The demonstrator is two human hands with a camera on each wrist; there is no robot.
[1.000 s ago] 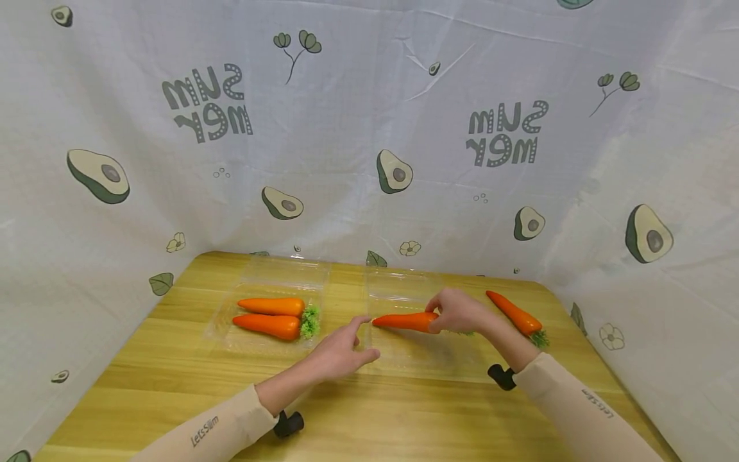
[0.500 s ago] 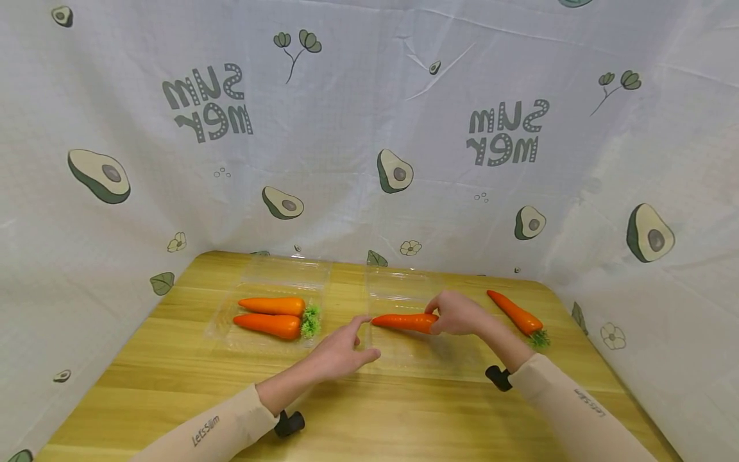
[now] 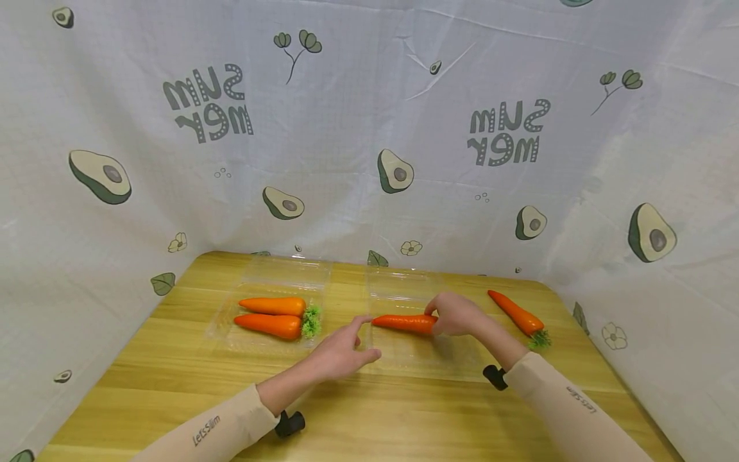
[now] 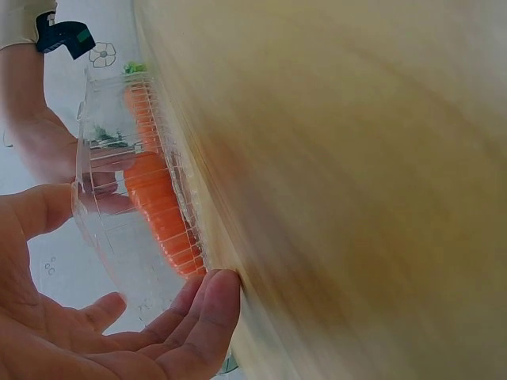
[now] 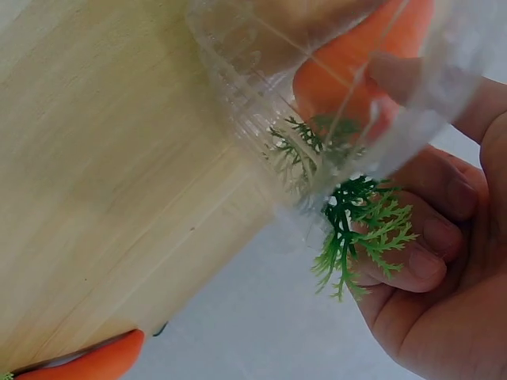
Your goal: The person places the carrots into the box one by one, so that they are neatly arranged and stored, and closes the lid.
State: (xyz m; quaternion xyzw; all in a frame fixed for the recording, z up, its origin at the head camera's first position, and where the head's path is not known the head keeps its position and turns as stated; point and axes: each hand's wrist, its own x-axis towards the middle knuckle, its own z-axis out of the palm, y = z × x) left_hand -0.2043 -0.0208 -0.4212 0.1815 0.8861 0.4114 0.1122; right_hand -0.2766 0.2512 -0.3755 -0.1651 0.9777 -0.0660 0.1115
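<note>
My right hand [image 3: 458,313] grips an orange carrot [image 3: 401,323] by its thick end, inside the base of the right clear plastic clamshell box [image 3: 404,356]. In the right wrist view its green leafy top [image 5: 356,214] pokes past the box wall beside my fingers. The carrot's tip points left, towards my left hand [image 3: 340,353]. My left hand is at the box's left side, its fingers relaxed; a fingertip touches the wall in the left wrist view. That view shows the carrot [image 4: 162,214] through the ribbed plastic.
A second clear clamshell box [image 3: 254,346], lid back, holds two carrots [image 3: 268,325] side by side at the left. Another carrot [image 3: 516,313] lies on the wooden table [image 3: 369,423] to the right. A white printed curtain [image 3: 346,128] surrounds the table's back and sides.
My right hand and forearm have shifted slightly, and the carrot has settled a little, its green top now hidden from the head view. My left hand stays in place.
</note>
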